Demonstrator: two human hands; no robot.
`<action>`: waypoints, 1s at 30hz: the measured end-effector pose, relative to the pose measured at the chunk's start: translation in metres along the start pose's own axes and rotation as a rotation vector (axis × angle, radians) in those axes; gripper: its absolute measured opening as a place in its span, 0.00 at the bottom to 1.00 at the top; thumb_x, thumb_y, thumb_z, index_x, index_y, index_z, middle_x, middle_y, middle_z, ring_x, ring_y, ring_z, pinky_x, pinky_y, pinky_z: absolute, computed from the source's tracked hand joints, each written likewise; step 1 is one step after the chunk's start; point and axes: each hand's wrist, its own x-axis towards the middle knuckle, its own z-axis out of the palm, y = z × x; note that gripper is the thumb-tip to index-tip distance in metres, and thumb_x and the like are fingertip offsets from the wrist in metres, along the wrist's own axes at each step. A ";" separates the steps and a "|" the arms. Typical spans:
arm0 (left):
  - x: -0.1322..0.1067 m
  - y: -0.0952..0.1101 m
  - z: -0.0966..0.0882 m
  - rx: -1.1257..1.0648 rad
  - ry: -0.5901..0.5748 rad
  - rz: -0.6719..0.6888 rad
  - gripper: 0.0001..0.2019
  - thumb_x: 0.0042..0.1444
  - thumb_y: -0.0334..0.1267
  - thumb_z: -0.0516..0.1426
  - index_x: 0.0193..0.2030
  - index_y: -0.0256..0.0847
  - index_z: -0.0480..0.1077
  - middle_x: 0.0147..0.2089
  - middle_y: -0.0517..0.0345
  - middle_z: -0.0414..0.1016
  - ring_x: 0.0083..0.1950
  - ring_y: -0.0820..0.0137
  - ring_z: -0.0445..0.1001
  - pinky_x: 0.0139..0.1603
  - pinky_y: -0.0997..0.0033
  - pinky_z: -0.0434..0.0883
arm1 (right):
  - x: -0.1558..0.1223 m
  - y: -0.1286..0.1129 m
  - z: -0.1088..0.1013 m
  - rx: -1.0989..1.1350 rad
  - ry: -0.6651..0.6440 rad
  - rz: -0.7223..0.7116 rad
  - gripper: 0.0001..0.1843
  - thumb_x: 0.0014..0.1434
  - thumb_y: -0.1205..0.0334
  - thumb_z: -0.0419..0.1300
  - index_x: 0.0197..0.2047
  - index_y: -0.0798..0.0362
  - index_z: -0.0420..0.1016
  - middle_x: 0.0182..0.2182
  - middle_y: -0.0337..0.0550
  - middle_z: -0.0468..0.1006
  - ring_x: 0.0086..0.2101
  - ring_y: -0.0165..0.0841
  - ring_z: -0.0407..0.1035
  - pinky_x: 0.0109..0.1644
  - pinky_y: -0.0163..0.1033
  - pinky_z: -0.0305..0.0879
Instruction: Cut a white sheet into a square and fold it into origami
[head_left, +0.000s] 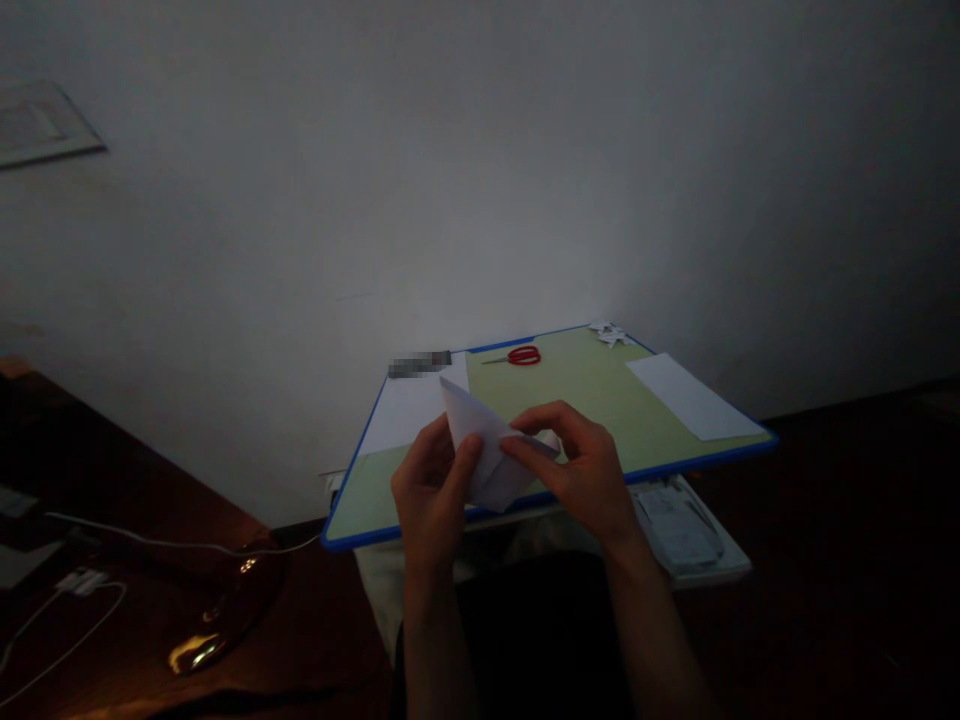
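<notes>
A folded white paper (480, 430) is held up in front of me over the near edge of a green board with a blue rim (585, 390). My left hand (431, 495) pinches its left side, thumb on the front. My right hand (581, 465) grips its right side, fingers curled over a folded flap. Both hands hold the paper above the board, not resting on it.
Red-handled scissors (521, 355) lie at the board's far edge. A white sheet (412, 405) lies at the far left, a white strip (694, 395) on the right, small folded paper pieces (611, 333) at the far corner. White cables (82, 585) lie on the dark floor at left.
</notes>
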 end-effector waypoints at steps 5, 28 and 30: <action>0.001 0.002 0.000 0.003 -0.023 0.002 0.17 0.61 0.42 0.68 0.55 0.41 0.79 0.53 0.47 0.86 0.52 0.58 0.86 0.54 0.58 0.83 | 0.000 0.001 0.002 -0.031 0.027 -0.027 0.05 0.60 0.59 0.73 0.40 0.46 0.83 0.36 0.38 0.86 0.37 0.36 0.80 0.44 0.41 0.75; -0.001 0.002 0.003 -0.022 -0.146 -0.042 0.45 0.56 0.39 0.71 0.77 0.51 0.56 0.61 0.45 0.82 0.56 0.54 0.84 0.54 0.54 0.84 | 0.002 -0.004 0.000 -0.030 0.042 -0.017 0.07 0.59 0.62 0.73 0.42 0.44 0.88 0.36 0.37 0.89 0.33 0.36 0.82 0.43 0.43 0.80; -0.001 0.002 0.003 -0.030 -0.147 -0.039 0.45 0.56 0.39 0.71 0.77 0.51 0.56 0.61 0.45 0.82 0.56 0.54 0.85 0.54 0.54 0.84 | 0.001 -0.005 0.000 -0.038 0.041 -0.016 0.07 0.59 0.63 0.73 0.42 0.44 0.88 0.36 0.38 0.89 0.33 0.37 0.82 0.43 0.43 0.80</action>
